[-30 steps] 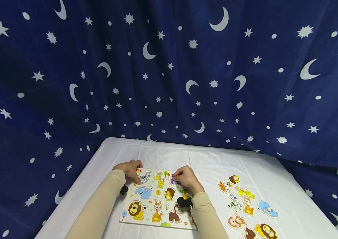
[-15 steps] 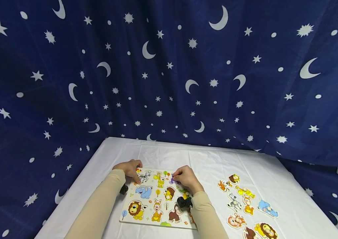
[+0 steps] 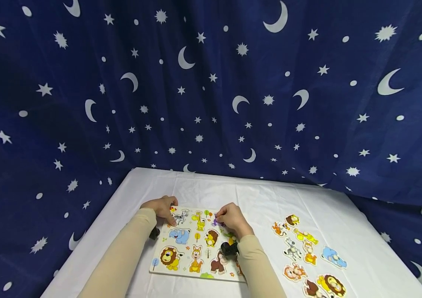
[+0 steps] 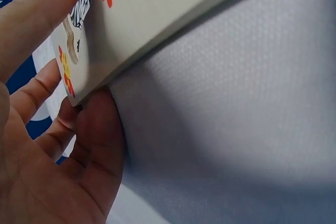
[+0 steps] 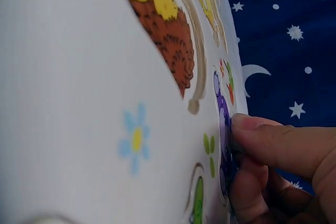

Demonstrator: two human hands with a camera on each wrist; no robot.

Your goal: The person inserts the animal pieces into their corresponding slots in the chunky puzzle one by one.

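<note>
A light wooden puzzle board point(image 3: 186, 258) lies on the white table, printed with a zebra, giraffe, elephant, lion and other animals. At its far left corner, my left hand point(image 3: 161, 207) grips the edge. In the left wrist view its thumb lies over the board face point(image 4: 136, 24), with fingers bent against the edge. My right hand point(image 3: 232, 218) pinches a purple animal puzzle piece point(image 5: 224, 129) at the board's far right, where the matching purple shape is. The fingers cover much of that piece, and the right forearm hides the board's right side.
Loose animal pieces lie right of the board: a hedgehog point(image 3: 292, 220), a tiger point(image 3: 280, 228), a giraffe point(image 3: 305, 236), a zebra point(image 3: 292, 249), a kangaroo point(image 3: 309, 253), an elephant point(image 3: 333, 257), a monkey point(image 3: 295, 272), a lion point(image 3: 331, 285) and a brown one. A star-patterned curtain point(image 3: 211, 103) stands behind.
The head view has tilted slightly, so the table appears a little higher. Both hands stay at the same places on the board.
</note>
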